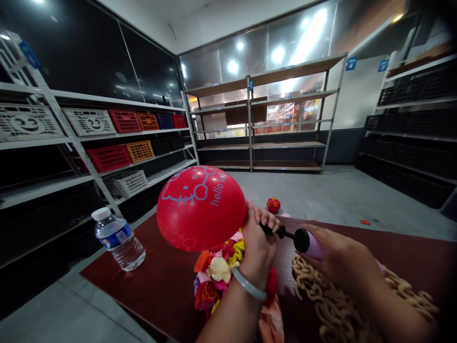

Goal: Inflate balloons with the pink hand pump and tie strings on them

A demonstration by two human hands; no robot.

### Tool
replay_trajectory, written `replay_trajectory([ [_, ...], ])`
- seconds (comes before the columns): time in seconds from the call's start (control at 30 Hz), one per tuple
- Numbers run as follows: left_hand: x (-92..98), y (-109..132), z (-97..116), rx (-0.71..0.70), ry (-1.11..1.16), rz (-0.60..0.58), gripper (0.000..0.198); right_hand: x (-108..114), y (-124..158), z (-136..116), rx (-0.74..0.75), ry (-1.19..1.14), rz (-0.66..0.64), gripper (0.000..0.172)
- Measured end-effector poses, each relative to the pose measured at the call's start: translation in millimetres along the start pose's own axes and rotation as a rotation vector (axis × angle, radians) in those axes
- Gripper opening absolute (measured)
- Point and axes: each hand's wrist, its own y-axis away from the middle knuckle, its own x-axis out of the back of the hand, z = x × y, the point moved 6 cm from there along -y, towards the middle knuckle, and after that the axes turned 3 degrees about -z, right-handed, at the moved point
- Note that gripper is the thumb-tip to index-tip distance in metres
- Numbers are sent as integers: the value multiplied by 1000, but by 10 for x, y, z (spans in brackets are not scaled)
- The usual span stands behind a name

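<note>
A big red balloon (200, 207), inflated and printed with a cat face and "hello" lettering, points away to the left. My left hand (260, 231) is closed around its neck and the black end of a hand balloon pump (302, 240). Around the pump's lilac barrel, my right hand (337, 255) is closed too. A black rod shows between the two hands. Below my left wrist lies a heap of uninflated balloons (219, 269) in several colours, partly hidden by my forearm. Beige curled pieces (332, 305) are spread under my right arm.
A water bottle (119, 240) stands at the left of the dark red table (157, 281). Beyond it, shelves hold plastic crates (123, 121). A small red balloon-like ball (273, 205) is past the table's far edge. More shelving (289, 145) lines the back wall.
</note>
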Motion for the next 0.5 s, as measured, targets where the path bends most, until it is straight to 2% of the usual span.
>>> replay_trajectory([
  [0.1,68,-90,222,-51,-5,50,47,11,62,200,-54,26,0,44],
  [0.2,119,-148,320,-89,7,73,47,10,141,418,-104,43,-41,37],
  [0.33,172,-178,263,-86,11,89,48,-71,210,577,-128,46,-126,39],
  [0.5,201,-187,145,-83,29,91,52,-120,249,591,-146,72,-58,43],
])
